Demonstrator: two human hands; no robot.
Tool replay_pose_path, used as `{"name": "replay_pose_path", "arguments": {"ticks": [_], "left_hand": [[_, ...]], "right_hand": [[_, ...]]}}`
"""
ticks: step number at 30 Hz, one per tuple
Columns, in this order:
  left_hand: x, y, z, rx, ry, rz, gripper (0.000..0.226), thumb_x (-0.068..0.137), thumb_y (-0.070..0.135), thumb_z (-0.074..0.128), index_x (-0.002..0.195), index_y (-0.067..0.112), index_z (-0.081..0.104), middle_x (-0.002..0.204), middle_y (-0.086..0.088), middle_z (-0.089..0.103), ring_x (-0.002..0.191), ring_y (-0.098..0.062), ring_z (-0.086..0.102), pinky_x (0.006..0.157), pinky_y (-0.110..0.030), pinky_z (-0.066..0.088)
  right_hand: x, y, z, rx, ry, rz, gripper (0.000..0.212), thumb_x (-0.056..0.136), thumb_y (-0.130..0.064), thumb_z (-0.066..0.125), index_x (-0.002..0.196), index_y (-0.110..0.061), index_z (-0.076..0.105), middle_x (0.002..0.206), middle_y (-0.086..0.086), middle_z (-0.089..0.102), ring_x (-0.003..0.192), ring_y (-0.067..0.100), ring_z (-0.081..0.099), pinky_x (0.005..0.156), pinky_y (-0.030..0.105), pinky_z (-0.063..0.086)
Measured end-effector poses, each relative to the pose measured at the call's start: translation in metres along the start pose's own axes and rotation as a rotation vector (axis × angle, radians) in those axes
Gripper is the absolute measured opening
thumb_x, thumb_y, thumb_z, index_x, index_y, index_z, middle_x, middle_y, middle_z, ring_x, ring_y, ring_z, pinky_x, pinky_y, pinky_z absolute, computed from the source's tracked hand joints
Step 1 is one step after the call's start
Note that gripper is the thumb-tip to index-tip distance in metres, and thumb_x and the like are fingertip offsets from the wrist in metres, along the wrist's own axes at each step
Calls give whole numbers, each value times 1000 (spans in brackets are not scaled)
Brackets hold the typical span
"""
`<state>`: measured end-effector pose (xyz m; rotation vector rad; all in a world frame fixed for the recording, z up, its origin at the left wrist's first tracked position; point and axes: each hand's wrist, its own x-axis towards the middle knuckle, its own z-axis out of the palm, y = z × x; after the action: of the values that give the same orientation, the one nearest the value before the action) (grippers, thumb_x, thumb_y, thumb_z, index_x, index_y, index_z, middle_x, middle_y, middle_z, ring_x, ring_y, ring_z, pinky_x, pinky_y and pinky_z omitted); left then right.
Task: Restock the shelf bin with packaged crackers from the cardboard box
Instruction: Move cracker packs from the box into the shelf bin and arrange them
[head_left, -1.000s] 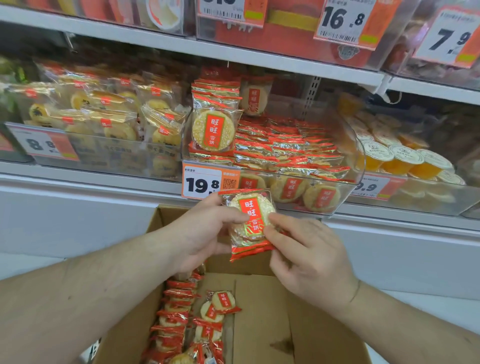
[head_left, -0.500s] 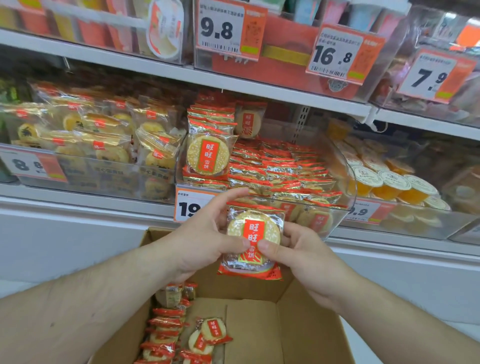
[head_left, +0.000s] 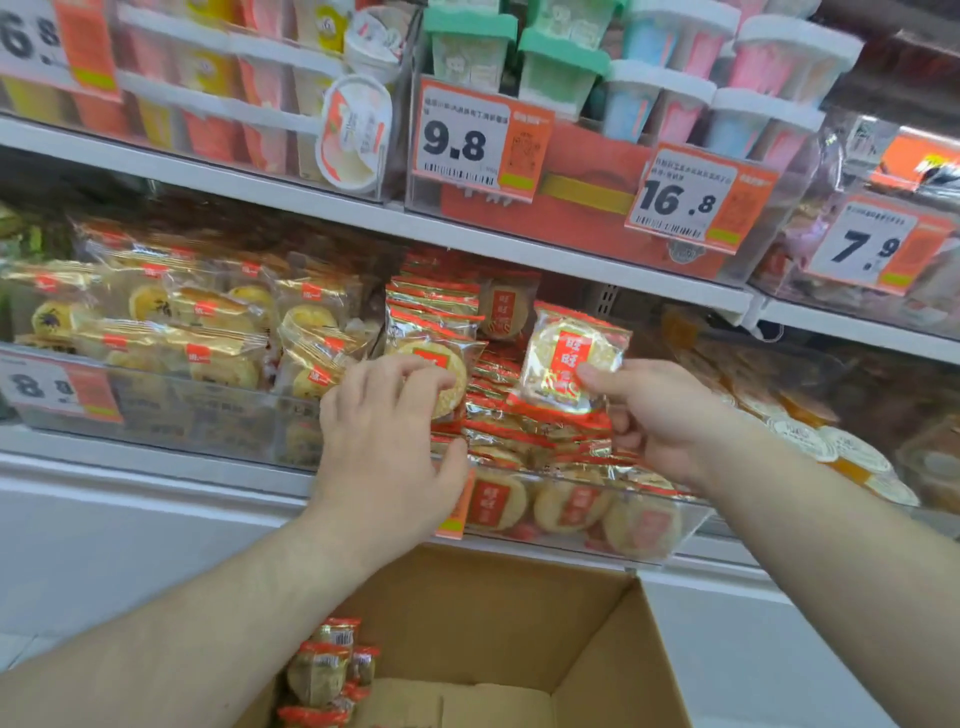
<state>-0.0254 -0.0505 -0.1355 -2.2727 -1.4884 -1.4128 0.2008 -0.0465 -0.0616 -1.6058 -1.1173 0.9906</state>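
Observation:
A clear shelf bin (head_left: 691, 525) on the middle shelf holds many red-and-gold packaged crackers (head_left: 524, 441). My right hand (head_left: 654, 415) pinches one upright cracker pack (head_left: 569, 369) above the bin's middle. My left hand (head_left: 384, 436) reaches over the bin's left front edge, its fingertips curled on an upright stack of crackers (head_left: 436, 338) at the bin's left side. Below, the open cardboard box (head_left: 519, 613) shows a few more cracker packs (head_left: 327, 670) in its left part.
A neighbouring bin of yellow pastry packs (head_left: 197, 332) stands to the left, and jelly cups (head_left: 826, 441) lie to the right. The shelf above (head_left: 519, 249) carries price tags 9.8, 16.8 and 7.9 and hangs low over the bin.
Both hands rose from in front of the bin's price tag into the bin. The left hand let go of the pack and moved to the left stack; the right hand now carries it alone.

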Motion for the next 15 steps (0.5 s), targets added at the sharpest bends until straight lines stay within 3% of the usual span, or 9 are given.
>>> {"name": "replay_pose_path", "arguments": {"ticks": [4,7,9,11,15], "left_hand": [[-2,2,16,47,10,-39,64,76,41,67,129,21,37,139,-9,26,132,-34,23,105,-58,30],[-2,-1,24,34,-16,-96,77,74,38,77,134,25,31,146,-9,18,137,-39,22,107,-59,28],[-2,-2,26,51,-22,-118,78,72,36,80,133,27,32,146,-8,17,137,-39,23,107,-59,29],[-3,-3,28,76,-26,-127,78,71,35,80,132,27,33,146,-9,18,136,-38,24,106,-59,30],[-3,-4,29,43,-48,-195,78,72,38,78,133,30,29,147,-6,13,137,-36,21,108,-58,27]], "right_hand": [[58,-16,8,-110,109,-50,40,83,-28,76,112,-4,62,71,4,50,55,13,36,47,27,31],[94,-18,21,-120,167,-55,53,82,-29,77,122,-2,57,80,2,54,63,14,44,55,26,39],[111,-16,31,-122,186,-88,58,81,-33,78,127,-5,56,104,3,63,86,20,57,76,31,47],[125,-12,41,-136,181,-140,56,83,-33,76,130,-10,55,122,3,61,106,22,56,85,31,42],[145,-2,52,-294,238,-204,46,85,-38,73,121,-11,61,117,4,66,90,18,58,77,29,46]]}}
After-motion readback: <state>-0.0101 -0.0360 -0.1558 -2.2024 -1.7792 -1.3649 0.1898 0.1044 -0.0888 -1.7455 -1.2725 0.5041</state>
